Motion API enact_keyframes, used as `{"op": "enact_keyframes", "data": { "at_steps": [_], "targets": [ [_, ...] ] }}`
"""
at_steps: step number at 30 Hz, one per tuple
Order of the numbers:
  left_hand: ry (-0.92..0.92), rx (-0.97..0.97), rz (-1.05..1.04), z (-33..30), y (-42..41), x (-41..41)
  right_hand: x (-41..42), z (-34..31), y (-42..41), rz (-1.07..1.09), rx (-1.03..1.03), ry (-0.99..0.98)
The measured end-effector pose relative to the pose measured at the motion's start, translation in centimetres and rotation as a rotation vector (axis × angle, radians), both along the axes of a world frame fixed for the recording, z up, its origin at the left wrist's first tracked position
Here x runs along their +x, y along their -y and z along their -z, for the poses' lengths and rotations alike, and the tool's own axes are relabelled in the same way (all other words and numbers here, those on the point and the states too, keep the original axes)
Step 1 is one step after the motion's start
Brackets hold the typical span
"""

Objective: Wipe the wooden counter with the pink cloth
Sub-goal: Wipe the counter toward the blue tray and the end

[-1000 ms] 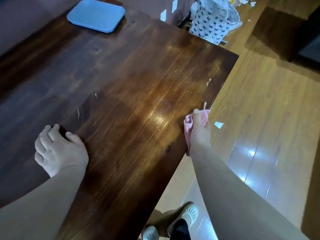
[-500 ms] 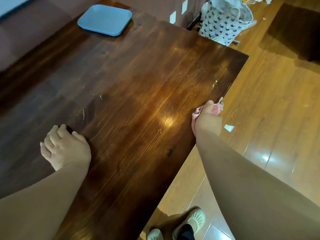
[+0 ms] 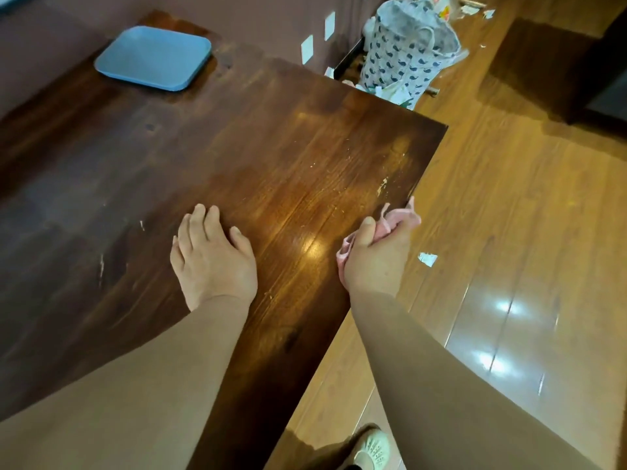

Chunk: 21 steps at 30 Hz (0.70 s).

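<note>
The dark wooden counter [image 3: 271, 147] fills the left and middle of the head view, with pale crumbs scattered near its right edge. My right hand [image 3: 376, 259] grips the bunched pink cloth [image 3: 397, 215] right at that edge; most of the cloth is hidden inside my fist. My left hand [image 3: 212, 257] rests flat on the counter top with its fingers straight, a little left of the right hand.
A blue tray [image 3: 154, 57] lies at the counter's far end. A patterned fabric basket [image 3: 409, 52] stands on the wooden floor beyond the far corner. A scrap of paper [image 3: 426, 258] lies on the floor beside the counter. My shoe [image 3: 371, 449] shows at the bottom.
My left hand has slid right across the counter, closer to the right hand. The right hand with the cloth has kept moving along the counter's edge toward the far corner.
</note>
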<state>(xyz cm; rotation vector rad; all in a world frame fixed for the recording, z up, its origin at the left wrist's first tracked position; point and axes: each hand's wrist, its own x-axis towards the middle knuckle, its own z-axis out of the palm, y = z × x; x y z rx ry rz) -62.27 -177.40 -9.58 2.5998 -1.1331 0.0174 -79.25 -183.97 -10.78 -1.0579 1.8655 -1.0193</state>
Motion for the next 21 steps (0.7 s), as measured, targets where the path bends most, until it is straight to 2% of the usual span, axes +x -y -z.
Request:
{"op": "enact_keyframes", "data": {
  "at_steps": [4,7,14,17,21],
  "targets": [
    [0.002,0.022,0.007,-0.3,0.1,-0.4,-0.4,-1.6,-1.1,-0.222,-0.043,-0.403],
    [-0.011,0.027,0.007,-0.4,0.0,-0.3,0.0,-1.2,-3.3,-0.384,-0.037,-0.575],
    [-0.014,0.066,-0.019,-0.7,0.1,-0.7,-1.3,-1.3,2.5,-0.400,-0.079,-0.605],
    [-0.017,0.072,-0.013,-0.9,0.0,-0.9,-1.1,-1.4,1.2,-0.402,-0.092,-0.637],
    [-0.013,0.069,-0.021,-0.8,0.1,-0.8,-1.8,-0.9,-0.3,-0.614,-0.136,-0.835]
  ]
}}
